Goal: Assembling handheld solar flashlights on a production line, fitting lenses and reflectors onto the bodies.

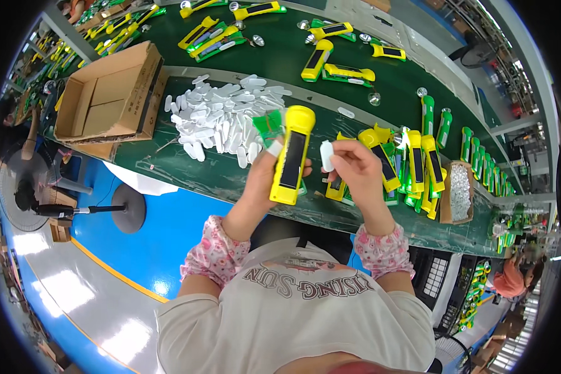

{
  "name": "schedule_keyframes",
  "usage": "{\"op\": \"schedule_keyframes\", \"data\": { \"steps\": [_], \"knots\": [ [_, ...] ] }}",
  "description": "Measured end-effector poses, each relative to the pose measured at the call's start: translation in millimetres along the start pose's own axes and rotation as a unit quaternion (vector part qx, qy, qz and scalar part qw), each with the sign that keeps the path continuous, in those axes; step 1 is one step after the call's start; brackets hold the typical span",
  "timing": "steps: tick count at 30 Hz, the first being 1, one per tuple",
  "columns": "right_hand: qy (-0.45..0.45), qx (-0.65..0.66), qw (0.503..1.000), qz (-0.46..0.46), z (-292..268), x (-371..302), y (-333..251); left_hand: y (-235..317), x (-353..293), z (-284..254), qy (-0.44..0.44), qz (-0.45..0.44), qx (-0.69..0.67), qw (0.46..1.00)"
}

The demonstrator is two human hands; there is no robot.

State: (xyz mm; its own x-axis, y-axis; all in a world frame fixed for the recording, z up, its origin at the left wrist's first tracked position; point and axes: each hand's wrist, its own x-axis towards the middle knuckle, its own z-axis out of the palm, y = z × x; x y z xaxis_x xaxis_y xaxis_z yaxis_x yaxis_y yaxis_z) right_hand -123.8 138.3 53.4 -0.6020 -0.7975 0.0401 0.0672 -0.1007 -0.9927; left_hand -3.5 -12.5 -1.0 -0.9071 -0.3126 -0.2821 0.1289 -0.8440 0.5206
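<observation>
My left hand [260, 179] is wrapped round a yellow flashlight body [293, 156] with a long black panel on its face, held upright over the bench's near edge. Behind it a piece of green plastic [268, 124] shows, and a small white tab sticks out by my left fingers. To the right, my right hand [359, 171] pinches a small white oval plastic piece [326, 156] a little apart from the flashlight. Past my left hand spreads a heap of similar white pieces [215, 115]. Several yellow-and-green flashlight bodies [416, 162] lie piled beside my right hand.
An open cardboard box [109, 100] stands left of the heap. Across the green conveyor [262, 56] lie flashlight bodies with silver reflectors on wires. A small box of clear pieces [460, 193] sits at the right, near green bodies. A pedestal fan [28, 193] is at left.
</observation>
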Motion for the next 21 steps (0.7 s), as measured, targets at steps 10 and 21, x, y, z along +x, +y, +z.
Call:
{"op": "schedule_keyframes", "data": {
  "steps": [10,21],
  "knots": [
    [-0.136,-0.214,0.958,-0.135,5.0,0.3,-33.3,-22.0,2.8,16.9,-0.062,0.022,-0.042,0.997],
    [-0.186,-0.322,0.927,-0.035,0.9,12.1,-59.9,-29.2,-7.9,36.4,-0.132,0.028,0.008,0.991]
  ]
}}
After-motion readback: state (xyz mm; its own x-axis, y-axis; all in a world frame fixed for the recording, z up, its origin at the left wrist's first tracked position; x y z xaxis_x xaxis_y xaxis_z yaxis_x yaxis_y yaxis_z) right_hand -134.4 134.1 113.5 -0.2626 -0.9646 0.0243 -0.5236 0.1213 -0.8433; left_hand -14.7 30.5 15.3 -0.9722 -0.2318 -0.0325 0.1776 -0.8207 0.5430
